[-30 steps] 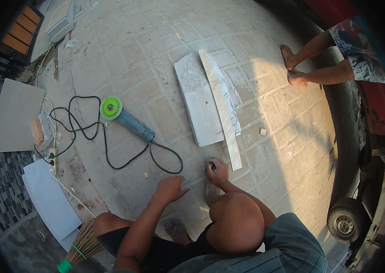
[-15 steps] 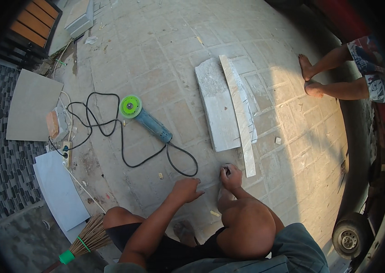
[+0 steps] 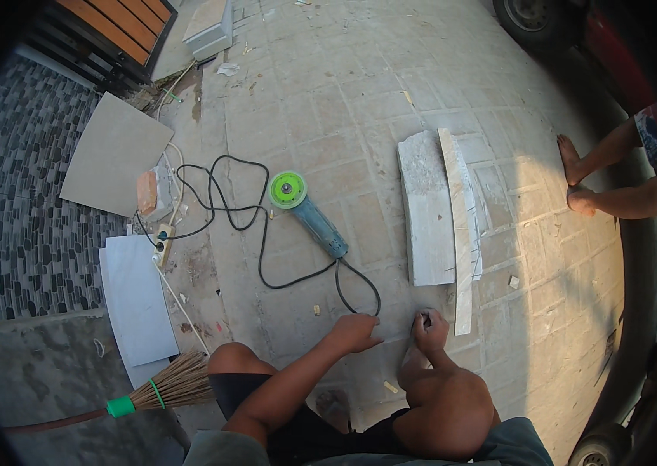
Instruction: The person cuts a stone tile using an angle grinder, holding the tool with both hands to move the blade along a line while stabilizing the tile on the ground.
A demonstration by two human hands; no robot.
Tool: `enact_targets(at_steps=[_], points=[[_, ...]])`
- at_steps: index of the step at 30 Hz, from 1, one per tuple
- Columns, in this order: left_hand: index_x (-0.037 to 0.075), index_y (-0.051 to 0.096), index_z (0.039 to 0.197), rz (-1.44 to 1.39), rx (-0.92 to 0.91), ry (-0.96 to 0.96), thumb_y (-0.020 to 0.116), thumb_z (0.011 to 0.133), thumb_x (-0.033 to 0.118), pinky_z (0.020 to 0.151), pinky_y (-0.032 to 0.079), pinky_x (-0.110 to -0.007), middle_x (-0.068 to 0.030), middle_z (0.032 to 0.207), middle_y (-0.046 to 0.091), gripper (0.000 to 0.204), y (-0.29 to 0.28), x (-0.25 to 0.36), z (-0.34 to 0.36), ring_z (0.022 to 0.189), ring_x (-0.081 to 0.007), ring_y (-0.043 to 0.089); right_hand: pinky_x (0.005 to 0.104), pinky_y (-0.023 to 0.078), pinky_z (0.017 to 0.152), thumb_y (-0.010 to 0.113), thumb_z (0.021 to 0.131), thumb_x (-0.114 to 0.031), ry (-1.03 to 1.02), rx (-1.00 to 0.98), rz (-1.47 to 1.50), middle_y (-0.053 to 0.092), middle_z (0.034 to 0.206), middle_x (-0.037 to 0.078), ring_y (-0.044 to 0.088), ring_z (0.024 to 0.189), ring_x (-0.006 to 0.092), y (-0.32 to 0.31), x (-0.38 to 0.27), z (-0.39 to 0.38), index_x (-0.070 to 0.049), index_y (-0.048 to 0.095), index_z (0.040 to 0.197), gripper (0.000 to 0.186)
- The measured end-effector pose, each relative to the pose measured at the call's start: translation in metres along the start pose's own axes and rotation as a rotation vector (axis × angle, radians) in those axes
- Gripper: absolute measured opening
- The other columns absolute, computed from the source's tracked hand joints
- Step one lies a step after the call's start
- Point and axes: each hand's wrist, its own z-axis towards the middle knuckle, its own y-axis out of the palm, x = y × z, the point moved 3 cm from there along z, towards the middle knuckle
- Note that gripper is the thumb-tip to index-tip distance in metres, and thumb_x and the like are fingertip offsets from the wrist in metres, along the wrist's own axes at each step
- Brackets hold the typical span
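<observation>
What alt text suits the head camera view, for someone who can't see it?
A person's left hand is near the looped cord of a grinder with a green disc; the right hand is by one foot. Ahead on the paving, a tile strip lies along a white block, and another person's bare feet show at right.

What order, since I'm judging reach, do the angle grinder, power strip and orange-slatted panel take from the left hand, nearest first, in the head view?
1. Angle grinder: ahead, slightly left of the left hand.
2. Power strip: farther left.
3. Orange-slatted panel: upper left corner.
</observation>
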Motion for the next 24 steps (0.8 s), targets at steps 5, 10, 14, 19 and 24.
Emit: enact_targets(at_steps=[5, 10, 14, 19, 24], points=[[0.005, 0.067, 0.127, -0.016, 0.029, 0.029, 0.07, 0.094, 0.045, 0.096, 0.053, -0.047, -0.0185, 0.122, 0.07, 0.052, 0.003, -0.003, 0.005, 0.114, -0.0374, 0.067, 0.0408, 0.054, 0.066, 0.072, 0.086, -0.011, -0.008, -0.005, 0.015, 0.068, 0.08, 0.014, 0.068, 0.069, 0.0313, -0.001, 0.008, 0.0, -0.004, 0.07, 0.092, 0.009], [0.006, 0.068, 0.125, -0.077, 0.051, 0.014, 0.07, 0.094, 0.046, 0.096, 0.054, -0.046, -0.016, 0.118, 0.073, 0.051, -0.005, -0.011, 0.008, 0.113, -0.0357, 0.068, 0.0416, 0.054, 0.065, 0.072, 0.086, -0.011, -0.004, -0.009, 0.042, 0.068, 0.081, 0.014, 0.067, 0.069, 0.0327, -0.001, 0.003, 0.001, -0.004, 0.07, 0.091, 0.009], [0.005, 0.068, 0.123, -0.069, 0.055, 0.003, 0.071, 0.093, 0.046, 0.094, 0.054, -0.046, -0.0148, 0.117, 0.074, 0.051, -0.013, -0.007, 0.008, 0.111, -0.0355, 0.069, 0.0398, 0.053, 0.064, 0.071, 0.088, -0.012, -0.048, 0.02, 0.044, 0.068, 0.079, 0.015, 0.066, 0.067, 0.0309, 0.001, 0.005, 0.0, -0.003, 0.071, 0.091, 0.009], [0.002, 0.069, 0.115, -0.278, 0.21, -0.159, 0.074, 0.092, 0.042, 0.085, 0.057, -0.043, -0.0175, 0.113, 0.074, 0.047, -0.059, -0.011, 0.015, 0.106, -0.0325, 0.071, 0.0404, 0.054, 0.065, 0.071, 0.086, -0.011, -0.03, 0.018, 0.021, 0.068, 0.08, 0.015, 0.067, 0.068, 0.0307, 0.001, 0.011, -0.001, -0.004, 0.071, 0.091, 0.009], [-0.003, 0.063, 0.12, -0.516, 0.861, -0.253, 0.079, 0.089, 0.033, 0.09, 0.053, -0.042, -0.022, 0.12, 0.067, 0.051, -0.083, -0.056, 0.022, 0.106, -0.0325, 0.067, 0.0399, 0.054, 0.065, 0.071, 0.086, -0.011, 0.013, 0.02, 0.061, 0.068, 0.08, 0.014, 0.068, 0.069, 0.0308, -0.001, 0.009, -0.001, -0.004, 0.071, 0.092, 0.009]])
